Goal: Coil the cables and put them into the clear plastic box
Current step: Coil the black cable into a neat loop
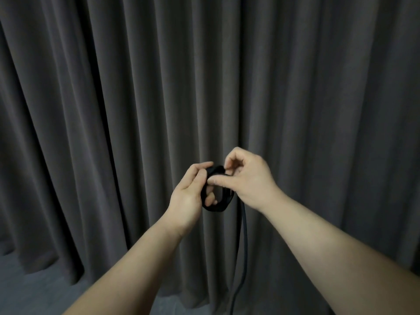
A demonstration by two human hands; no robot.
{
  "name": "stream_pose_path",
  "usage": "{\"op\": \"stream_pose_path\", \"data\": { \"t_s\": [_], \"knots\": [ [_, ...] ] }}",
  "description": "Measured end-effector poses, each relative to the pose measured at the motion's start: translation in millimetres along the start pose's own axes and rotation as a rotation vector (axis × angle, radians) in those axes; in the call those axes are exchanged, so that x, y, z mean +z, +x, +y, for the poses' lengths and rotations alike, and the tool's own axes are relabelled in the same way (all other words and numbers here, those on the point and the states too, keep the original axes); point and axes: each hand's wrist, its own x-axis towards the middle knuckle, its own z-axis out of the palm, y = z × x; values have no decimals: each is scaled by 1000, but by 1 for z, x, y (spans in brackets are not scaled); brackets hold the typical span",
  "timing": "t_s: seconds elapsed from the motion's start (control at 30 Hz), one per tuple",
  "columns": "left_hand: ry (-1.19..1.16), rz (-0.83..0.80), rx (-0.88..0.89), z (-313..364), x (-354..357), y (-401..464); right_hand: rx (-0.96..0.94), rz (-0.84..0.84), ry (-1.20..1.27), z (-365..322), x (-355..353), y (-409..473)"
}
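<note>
The left hand (191, 192) grips the small black cable coil (218, 198) while the right hand (245, 178) pinches its top, the uncoiled tail (242, 246) hanging straight down beneath the right wrist.

Black cable (218, 206) wound in a small coil, tail hanging down.
</note>
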Motion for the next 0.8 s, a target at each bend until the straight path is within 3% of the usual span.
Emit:
{"op": "stream_pose_path", "data": {
  "t_s": [0.07, 0.13, 0.23, 0.33, 0.4, 0.5, 0.6, 0.8],
  "knots": [
    [-21, -4, 7, 2, 2, 0, 35, 55, -98, 3, -3, 2],
    [-3, 0, 27, 1, 1, 2, 49, 0, -95, 3, -5, 2],
    [75, 58, 69, -1, -7, 6, 143, -279, 95, 3, -6, -4],
    [116, 79, 67, -2, -11, 8, 360, -586, 237, 7, -10, -17],
    [135, 76, 64, -2, -11, 9, 441, -673, 297, 8, -13, -20],
    [154, 82, 38, -4, -13, 10, 429, -472, 397, 6, -16, -12],
    [182, 14, -2, -7, -11, 6, 271, -203, 360, 6, -14, 2],
    [162, -116, -13, -5, -10, 3, 249, -5, 320, 17, -5, 15]
  ]
}}
